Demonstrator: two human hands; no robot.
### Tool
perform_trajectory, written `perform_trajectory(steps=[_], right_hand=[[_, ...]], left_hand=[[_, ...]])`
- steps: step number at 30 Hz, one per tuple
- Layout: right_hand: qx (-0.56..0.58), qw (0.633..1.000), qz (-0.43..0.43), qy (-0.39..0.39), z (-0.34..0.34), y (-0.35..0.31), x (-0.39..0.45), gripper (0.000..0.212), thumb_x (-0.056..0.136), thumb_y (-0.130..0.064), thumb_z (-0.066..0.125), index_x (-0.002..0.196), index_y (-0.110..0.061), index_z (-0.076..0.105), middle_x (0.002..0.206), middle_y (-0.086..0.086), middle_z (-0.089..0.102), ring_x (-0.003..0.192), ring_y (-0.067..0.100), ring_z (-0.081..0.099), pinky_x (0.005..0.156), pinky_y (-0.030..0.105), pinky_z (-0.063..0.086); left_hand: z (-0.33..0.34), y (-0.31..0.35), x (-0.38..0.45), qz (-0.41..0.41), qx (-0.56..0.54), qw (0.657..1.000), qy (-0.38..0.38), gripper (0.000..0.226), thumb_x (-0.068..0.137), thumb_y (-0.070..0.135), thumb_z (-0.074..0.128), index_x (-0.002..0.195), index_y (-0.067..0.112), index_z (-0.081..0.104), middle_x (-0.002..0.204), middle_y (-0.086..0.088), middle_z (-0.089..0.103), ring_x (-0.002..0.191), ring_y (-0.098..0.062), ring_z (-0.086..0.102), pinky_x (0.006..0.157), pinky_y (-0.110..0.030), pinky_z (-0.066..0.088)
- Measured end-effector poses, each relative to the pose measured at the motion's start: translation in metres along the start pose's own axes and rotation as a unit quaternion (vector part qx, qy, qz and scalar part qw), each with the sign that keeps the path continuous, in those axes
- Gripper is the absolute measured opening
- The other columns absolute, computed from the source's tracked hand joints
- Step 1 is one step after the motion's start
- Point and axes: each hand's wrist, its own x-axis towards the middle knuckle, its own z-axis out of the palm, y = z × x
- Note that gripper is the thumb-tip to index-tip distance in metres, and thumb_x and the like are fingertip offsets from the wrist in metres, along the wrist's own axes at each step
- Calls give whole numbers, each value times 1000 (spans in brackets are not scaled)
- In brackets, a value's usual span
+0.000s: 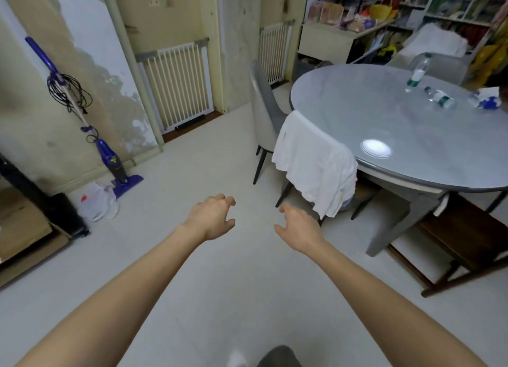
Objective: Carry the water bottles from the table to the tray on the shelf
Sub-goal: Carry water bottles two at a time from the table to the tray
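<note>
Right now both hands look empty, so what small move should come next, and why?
Probably step right toward the table. The left hand and right hand hang empty over the floor, fingers loosely curled, while the bottles, one upright and one lying, sit at the table's far side, seemingly out of reach. A draped chair stands between, so going round it seems wise.

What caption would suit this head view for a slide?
Both empty hands, left and right, reach forward over the floor; two water bottles wait on the round table.
</note>
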Motion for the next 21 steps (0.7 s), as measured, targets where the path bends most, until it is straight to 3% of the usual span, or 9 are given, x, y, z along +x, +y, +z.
perform_trajectory(steps=[9, 17, 21], right_hand=[[11, 999, -10, -29, -17, -27, 254, 43, 95, -30, 54, 133, -11, 43, 121, 9, 58, 109, 27, 59, 87, 39, 50], [-24, 995, -74, -62, -61, -80, 504, 34, 94, -30, 53, 121, -12, 45, 114, 11, 60, 103, 30, 61, 84, 39, 51], [-37, 992, -86, -84, -66, -113, 619, 39, 94, -30, 52, 127, -12, 42, 121, 12, 58, 109, 32, 58, 88, 37, 49]], left_hand=[[-50, -90, 233, -6, -2, 1000, -14, 51, 95, 36, 52, 142, 21, 39, 140, -4, 46, 127, -25, 46, 96, -39, 42], [-124, -185, 427, -51, -24, 998, -7, 51, 95, 36, 52, 141, 21, 40, 138, -5, 49, 124, -26, 49, 94, -40, 45], [-148, -241, 526, -61, -18, 998, -10, 52, 94, 37, 52, 142, 21, 40, 138, -6, 49, 123, -26, 50, 95, -40, 46]])
